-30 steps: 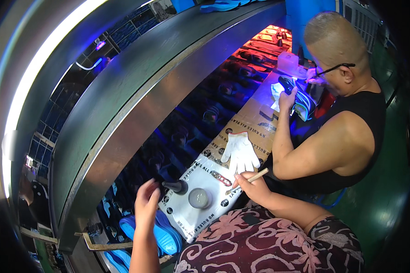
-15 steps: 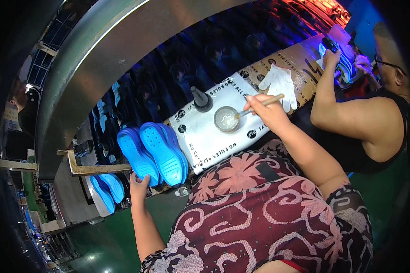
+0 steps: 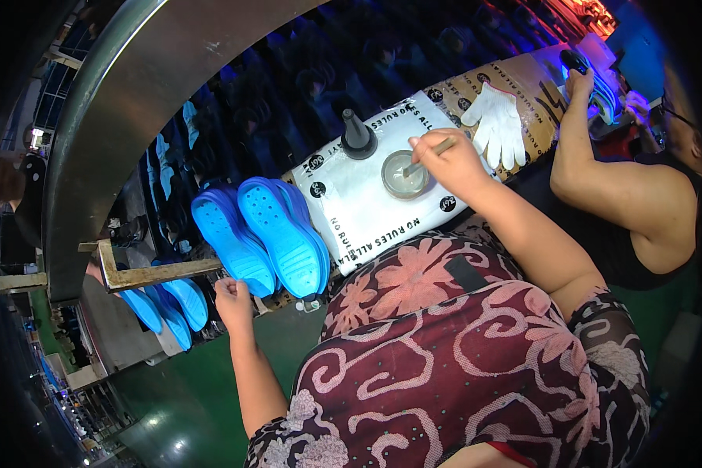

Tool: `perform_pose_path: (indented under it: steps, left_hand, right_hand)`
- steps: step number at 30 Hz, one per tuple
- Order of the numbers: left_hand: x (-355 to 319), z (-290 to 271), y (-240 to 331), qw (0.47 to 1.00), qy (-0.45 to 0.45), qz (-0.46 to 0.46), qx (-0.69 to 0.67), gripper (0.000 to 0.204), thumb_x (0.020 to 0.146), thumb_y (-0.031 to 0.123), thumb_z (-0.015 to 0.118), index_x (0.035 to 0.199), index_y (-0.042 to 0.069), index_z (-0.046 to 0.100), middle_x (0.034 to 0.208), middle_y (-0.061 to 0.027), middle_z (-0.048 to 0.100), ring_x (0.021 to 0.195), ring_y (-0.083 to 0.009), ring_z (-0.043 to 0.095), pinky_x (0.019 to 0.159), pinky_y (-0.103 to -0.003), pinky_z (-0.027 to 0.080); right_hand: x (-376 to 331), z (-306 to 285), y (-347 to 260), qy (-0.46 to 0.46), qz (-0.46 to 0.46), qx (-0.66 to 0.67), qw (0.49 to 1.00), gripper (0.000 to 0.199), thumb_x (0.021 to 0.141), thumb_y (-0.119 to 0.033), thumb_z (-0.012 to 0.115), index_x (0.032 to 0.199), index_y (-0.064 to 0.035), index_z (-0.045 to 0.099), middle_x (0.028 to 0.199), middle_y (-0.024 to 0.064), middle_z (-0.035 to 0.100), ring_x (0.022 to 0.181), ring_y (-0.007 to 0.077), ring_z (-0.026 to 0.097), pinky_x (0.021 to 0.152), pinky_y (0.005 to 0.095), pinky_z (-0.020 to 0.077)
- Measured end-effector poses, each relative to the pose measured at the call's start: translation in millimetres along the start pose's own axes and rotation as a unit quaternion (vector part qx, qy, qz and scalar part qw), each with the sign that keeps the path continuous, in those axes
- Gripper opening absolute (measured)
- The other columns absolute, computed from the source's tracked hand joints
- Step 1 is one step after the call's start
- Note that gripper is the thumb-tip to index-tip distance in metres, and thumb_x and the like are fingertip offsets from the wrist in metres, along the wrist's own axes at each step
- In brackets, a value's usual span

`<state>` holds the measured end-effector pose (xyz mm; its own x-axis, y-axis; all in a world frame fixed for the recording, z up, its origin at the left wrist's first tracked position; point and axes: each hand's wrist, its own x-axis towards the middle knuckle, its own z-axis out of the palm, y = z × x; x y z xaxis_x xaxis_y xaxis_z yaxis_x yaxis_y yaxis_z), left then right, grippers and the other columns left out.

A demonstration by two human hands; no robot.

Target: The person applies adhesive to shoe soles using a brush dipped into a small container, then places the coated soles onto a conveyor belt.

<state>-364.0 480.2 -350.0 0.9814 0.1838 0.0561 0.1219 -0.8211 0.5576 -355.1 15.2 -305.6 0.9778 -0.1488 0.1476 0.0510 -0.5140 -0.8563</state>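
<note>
My right hand [image 3: 452,160] is closed around a short brush [image 3: 438,148] with a wooden handle, its lower end inside a round glass jar [image 3: 405,173] of cloudy whitish liquid. At the left, my left hand [image 3: 234,300] has its fingers curled, close to the near end of a blue shoe sole [image 3: 230,238]. Whatever those fingers hold, if anything, is hidden. Next to that sole lies another blue sole [image 3: 287,234]; each sits on a further one, stacked. A dark cone-shaped bottle [image 3: 358,134] stands upright behind the jar.
White printed sheeting [image 3: 390,234] lies under the jar. A white glove [image 3: 498,125] rests on brown cardboard [image 3: 540,93] to the right. A co-worker [image 3: 639,195] handles a shoe there. More blue soles [image 3: 183,308] lie lower left, past a wooden bar [image 3: 164,273]. A metal beam [image 3: 117,101] arches overhead.
The brush has tilted and moved toward the jar's near-right rim. My left fingers have curled in, where before they reached the sole's end. More blue soles show at lower left.
</note>
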Motion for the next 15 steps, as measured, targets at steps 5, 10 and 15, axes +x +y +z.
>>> perform_pose_path:
  steps: [5,10,15]
  left_hand:
    - [0.3,-9.0,6.8,0.983,-0.013,-0.098,-0.153,0.020,0.085,0.013,0.055,0.099,0.000,0.049,0.063,-0.0035,0.052,0.051,-0.0086,0.051,0.039,-0.023,0.036]
    - [-0.5,-21.4,27.5,0.847,-0.139,-0.283,-0.429,0.038,0.084,0.023,0.061,0.114,0.002,0.052,0.090,-0.0051,0.061,0.066,-0.0130,0.059,0.049,-0.024,0.043]
    - [-18.5,-33.5,58.3,0.762,-0.135,-0.251,-0.581,0.046,0.084,0.023,0.062,0.122,0.001,0.049,0.116,-0.0121,0.059,0.106,-0.0252,0.058,0.090,-0.039,0.048]
  right_hand:
    - [-1.9,-6.6,-4.7,0.007,-0.055,-0.057,0.997,0.034,0.092,-0.025,0.054,0.068,-0.0045,0.066,0.064,0.0091,0.062,0.065,0.0230,0.057,0.069,0.0333,0.0435]
    - [-7.1,-6.2,4.4,0.022,-0.084,-0.104,0.991,0.038,0.093,-0.032,0.053,0.069,-0.0070,0.067,0.063,0.0054,0.064,0.069,0.0234,0.059,0.089,0.0365,0.0397]
    - [-8.6,-13.6,-4.1,0.047,-0.064,-0.045,0.996,0.037,0.089,-0.033,0.058,0.066,-0.0060,0.068,0.062,0.0099,0.063,0.062,0.0274,0.057,0.077,0.0376,0.0440]
